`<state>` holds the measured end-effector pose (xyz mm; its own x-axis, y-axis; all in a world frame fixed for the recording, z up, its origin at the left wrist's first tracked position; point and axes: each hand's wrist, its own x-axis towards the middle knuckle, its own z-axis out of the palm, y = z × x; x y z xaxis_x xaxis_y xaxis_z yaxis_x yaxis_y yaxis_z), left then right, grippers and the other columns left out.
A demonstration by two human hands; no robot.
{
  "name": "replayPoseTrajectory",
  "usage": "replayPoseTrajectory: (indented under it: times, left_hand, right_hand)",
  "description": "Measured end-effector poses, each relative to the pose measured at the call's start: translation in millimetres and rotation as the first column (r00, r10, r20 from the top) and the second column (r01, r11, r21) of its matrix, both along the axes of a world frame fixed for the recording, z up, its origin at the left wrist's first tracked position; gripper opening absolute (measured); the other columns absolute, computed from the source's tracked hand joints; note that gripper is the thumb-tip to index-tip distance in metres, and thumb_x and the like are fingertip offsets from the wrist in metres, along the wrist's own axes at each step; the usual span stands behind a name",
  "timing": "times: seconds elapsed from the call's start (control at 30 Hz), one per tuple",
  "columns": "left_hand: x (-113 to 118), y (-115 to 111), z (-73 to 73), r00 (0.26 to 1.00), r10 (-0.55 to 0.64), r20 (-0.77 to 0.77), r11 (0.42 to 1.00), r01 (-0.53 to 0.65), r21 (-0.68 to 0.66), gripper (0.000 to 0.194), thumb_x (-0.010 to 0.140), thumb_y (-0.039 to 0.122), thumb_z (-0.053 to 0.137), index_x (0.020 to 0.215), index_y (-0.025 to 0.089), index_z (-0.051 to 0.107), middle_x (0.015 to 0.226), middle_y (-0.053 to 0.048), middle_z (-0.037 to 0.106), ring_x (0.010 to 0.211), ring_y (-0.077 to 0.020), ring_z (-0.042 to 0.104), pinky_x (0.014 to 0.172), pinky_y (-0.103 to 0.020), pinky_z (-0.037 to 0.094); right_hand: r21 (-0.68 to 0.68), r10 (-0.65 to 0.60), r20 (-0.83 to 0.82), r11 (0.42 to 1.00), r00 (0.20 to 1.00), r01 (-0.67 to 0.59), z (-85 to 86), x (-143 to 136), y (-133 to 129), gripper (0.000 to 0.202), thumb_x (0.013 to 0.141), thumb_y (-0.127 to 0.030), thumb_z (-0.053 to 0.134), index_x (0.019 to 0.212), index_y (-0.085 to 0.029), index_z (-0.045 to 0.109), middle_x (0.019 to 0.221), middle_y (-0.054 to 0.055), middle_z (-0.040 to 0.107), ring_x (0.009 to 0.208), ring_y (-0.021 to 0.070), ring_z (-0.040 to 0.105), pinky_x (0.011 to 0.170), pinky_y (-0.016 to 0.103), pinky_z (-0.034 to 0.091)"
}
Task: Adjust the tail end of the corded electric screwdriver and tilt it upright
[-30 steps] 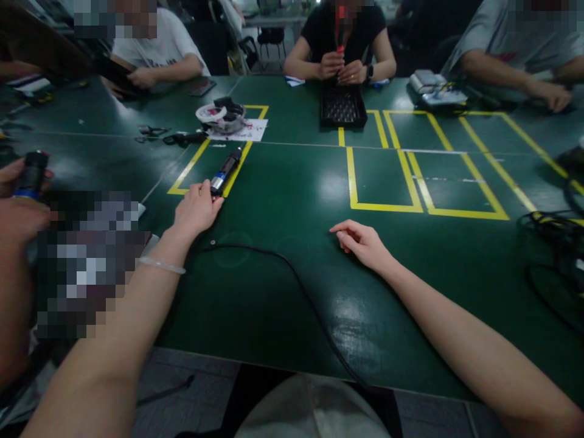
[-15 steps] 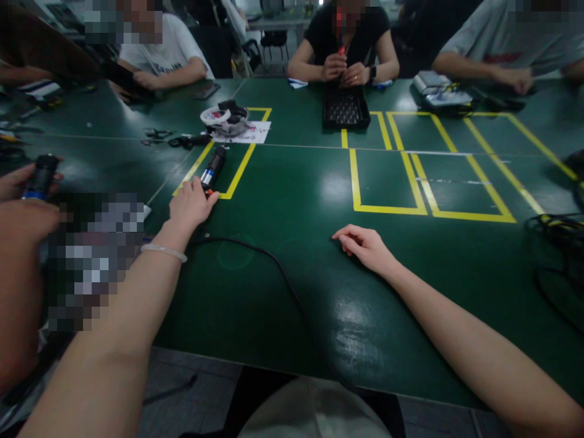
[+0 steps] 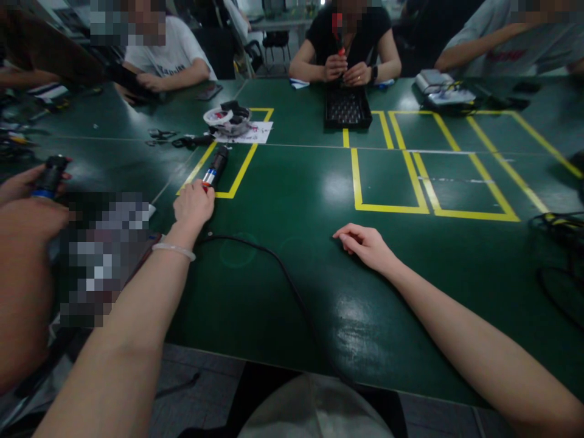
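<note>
My left hand [image 3: 195, 205], with a pale bangle at the wrist, is closed around the near end of a black cylindrical tool [image 3: 218, 163]. The tool has a silver and blue band, and a bit of red shows beside my fingers. It lies inside a yellow tape outline, pointing away from me; my hand hides its near end. My right hand [image 3: 364, 244] rests on the green table [image 3: 283, 207] with its fingers curled together and nothing in them. A black cable [image 3: 274, 258] runs across the table between my two arms.
At the left a co-worker's hand [image 3: 27, 182] holds a similar black cylinder [image 3: 53, 175]. A tape bundle [image 3: 228, 118] lies on paper beyond my tool. Across the table stand a black tray [image 3: 348, 109] and a white device [image 3: 435, 85]. Coiled cables [image 3: 566, 243] lie right.
My left thumb, stretched out to the right before, has drawn in against the tool. My right hand stays in place. The far-right co-worker's arm has risen from the table.
</note>
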<state>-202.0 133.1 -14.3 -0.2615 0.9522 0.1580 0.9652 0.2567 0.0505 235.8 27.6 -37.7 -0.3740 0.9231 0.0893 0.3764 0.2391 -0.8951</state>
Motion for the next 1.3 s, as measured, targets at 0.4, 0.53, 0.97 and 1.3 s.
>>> replayPoseTrajectory:
  times: [0.4, 0.53, 0.97, 1.3]
  left_hand:
    - [32.2, -24.3, 3.6, 0.995, -0.041, -0.089, 0.999, 0.039, -0.031, 0.051, 0.102, 0.042, 0.032, 0.135, 0.008, 0.05, 0.129, -0.026, 0.058, 0.12, -0.0402, 0.056, 0.095, -0.052, 0.049]
    - [60.4, -44.1, 5.8, 0.988, -0.109, -0.105, 0.994, 0.106, -0.037, 0.047, 0.102, 0.041, 0.035, 0.134, 0.01, 0.051, 0.125, -0.022, 0.061, 0.112, -0.0374, 0.06, 0.088, -0.048, 0.052]
    - [170.7, -101.0, 3.1, 0.874, -0.468, -0.127, 0.882, 0.471, -0.014, 0.046, 0.104, 0.036, 0.044, 0.142, 0.01, 0.048, 0.133, -0.018, 0.059, 0.108, -0.0304, 0.061, 0.086, -0.041, 0.051]
    - [235.8, -128.5, 1.1, 0.762, -0.645, -0.059, 0.764, 0.645, -0.028, 0.049, 0.103, 0.033, 0.048, 0.145, 0.009, 0.045, 0.139, -0.016, 0.058, 0.112, -0.028, 0.06, 0.09, -0.04, 0.047]
  right_hand:
    - [0.018, 0.004, 0.003, 1.0, 1.0, -0.004, -3.5, 0.1, 0.4, 0.027, 0.095, -0.035, 0.054, 0.1, -0.015, 0.072, 0.067, 0.001, 0.063, 0.057, 0.0129, 0.058, 0.057, 0.025, 0.045]
    - [0.025, -0.005, 0.007, 1.0, 1.0, 0.005, -3.1, -1.1, 1.2, 0.027, 0.094, -0.036, 0.056, 0.095, -0.015, 0.073, 0.067, 0.001, 0.064, 0.056, 0.0125, 0.057, 0.056, 0.025, 0.043]
    - [0.118, -0.002, -0.01, 0.993, 1.0, 0.003, -6.7, -2.1, 2.6, 0.023, 0.096, -0.031, 0.056, 0.108, -0.016, 0.069, 0.069, -0.001, 0.061, 0.057, 0.0126, 0.056, 0.058, 0.026, 0.044]
    - [0.305, 0.102, 0.124, 0.943, 0.987, -0.135, -1.3, -7.8, -4.2, 0.029, 0.096, -0.025, 0.057, 0.123, -0.021, 0.066, 0.089, 0.003, 0.069, 0.065, 0.0137, 0.057, 0.065, 0.028, 0.046]
